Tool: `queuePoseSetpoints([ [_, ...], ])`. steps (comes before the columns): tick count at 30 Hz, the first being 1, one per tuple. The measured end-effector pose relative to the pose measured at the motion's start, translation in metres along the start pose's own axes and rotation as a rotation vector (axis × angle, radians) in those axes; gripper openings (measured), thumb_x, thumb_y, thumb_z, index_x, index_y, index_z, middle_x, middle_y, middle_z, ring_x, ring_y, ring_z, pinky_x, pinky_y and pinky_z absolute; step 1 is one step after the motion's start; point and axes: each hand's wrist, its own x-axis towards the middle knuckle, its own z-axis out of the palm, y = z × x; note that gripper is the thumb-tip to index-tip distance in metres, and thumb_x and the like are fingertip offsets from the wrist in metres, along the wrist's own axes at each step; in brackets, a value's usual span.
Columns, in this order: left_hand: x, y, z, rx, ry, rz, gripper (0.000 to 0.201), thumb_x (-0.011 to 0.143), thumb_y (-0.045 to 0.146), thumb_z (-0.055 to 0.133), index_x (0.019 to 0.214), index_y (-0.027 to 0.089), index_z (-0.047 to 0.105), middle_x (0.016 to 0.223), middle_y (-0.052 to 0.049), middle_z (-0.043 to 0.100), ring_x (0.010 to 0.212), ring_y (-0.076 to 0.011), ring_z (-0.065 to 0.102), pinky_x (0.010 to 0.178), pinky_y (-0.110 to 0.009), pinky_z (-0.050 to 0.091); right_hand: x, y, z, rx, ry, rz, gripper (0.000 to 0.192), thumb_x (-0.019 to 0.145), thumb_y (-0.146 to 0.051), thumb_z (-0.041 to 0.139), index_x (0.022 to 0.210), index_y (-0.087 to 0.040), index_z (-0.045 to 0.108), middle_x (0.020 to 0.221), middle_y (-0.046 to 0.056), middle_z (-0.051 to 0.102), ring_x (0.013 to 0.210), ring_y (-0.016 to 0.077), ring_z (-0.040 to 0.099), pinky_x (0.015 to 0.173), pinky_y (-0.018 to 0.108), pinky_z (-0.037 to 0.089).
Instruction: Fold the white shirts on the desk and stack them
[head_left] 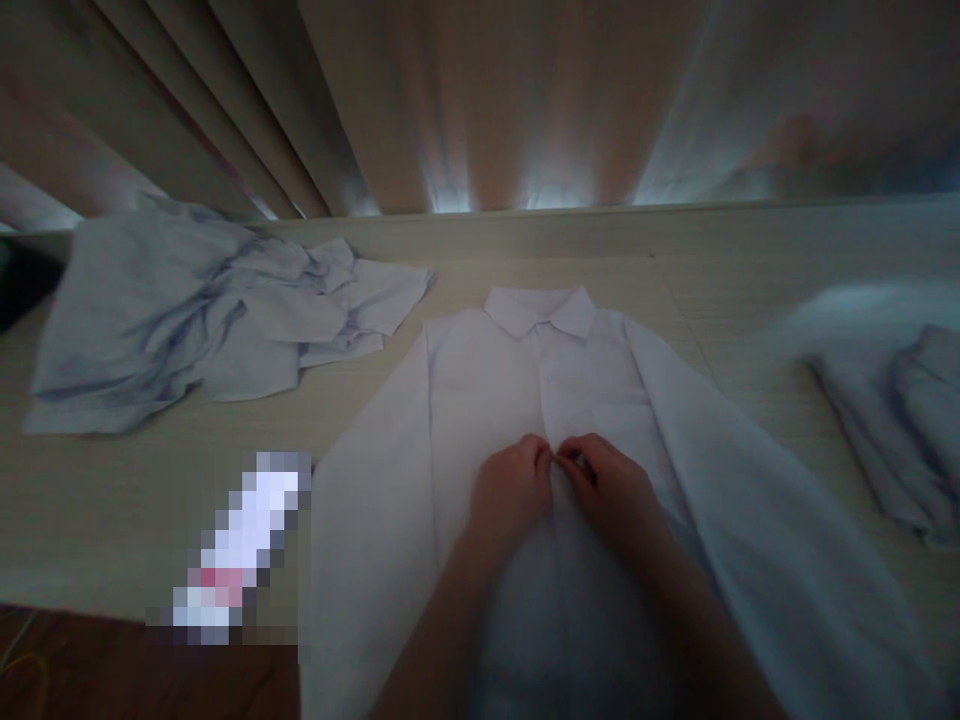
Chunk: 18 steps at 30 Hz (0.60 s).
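Observation:
A white long-sleeved shirt [480, 390] lies spread face up in front of me, its collar pointing away and its sleeves out to both sides. My left hand [517, 480] pinches the front edge at mid-chest, fingers pressed together. Right beside it, my right hand [607, 480] pinches the same front opening from the other side, and the fingertips nearly meet. Whatever button sits between them is too small to make out. Above the hands, the front edges lie together up to the collar [540, 310].
A crumpled heap of white garments [172, 320] lies at the back left. Folded white cloth [900, 430] sits at the right edge. A pixelated bright object [247, 540] rests left of the shirt on the pale table [375, 420]. Curtains [487, 110] hang behind.

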Motion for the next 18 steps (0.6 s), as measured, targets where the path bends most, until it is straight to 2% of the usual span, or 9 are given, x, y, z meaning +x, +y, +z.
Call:
queuePoseSetpoints([
  [6, 0.0043, -0.0059, 0.0004, -0.129, -0.022, 0.008, 0.023, 0.089, 0.031, 0.037, 0.085, 0.022, 0.058, 0.079, -0.001, 0.066, 0.074, -0.0169, 0.058, 0.062, -0.027, 0.035, -0.0009, 0.0012, -0.0001, 0.062, -0.014, -0.055, 0.014, 0.085, -0.03, 0.051, 0.091, -0.023, 0.061, 0.086, 0.002, 0.066, 0.072, 0.0146, 0.061, 0.069, 0.028, 0.045],
  [12, 0.0028, -0.0063, -0.002, -0.225, -0.033, -0.002, 0.022, 0.087, 0.032, 0.04, 0.087, 0.022, 0.06, 0.08, 0.0, 0.066, 0.076, -0.0156, 0.059, 0.066, -0.026, 0.039, 0.0006, 0.0012, -0.0006, 0.107, -0.003, 0.057, 0.012, 0.08, -0.03, 0.055, 0.087, -0.022, 0.06, 0.078, 0.0, 0.065, 0.058, 0.0121, 0.057, 0.059, 0.026, 0.043],
  [18, 0.0017, -0.0031, -0.002, -0.152, -0.004, 0.0, 0.025, 0.087, 0.032, 0.04, 0.09, 0.023, 0.063, 0.082, -0.001, 0.069, 0.077, -0.0164, 0.061, 0.066, -0.027, 0.04, 0.0007, 0.0003, 0.0003, 0.037, 0.015, 0.075, 0.011, 0.079, -0.03, 0.053, 0.085, -0.024, 0.06, 0.077, 0.0, 0.065, 0.058, 0.0126, 0.056, 0.058, 0.026, 0.041],
])
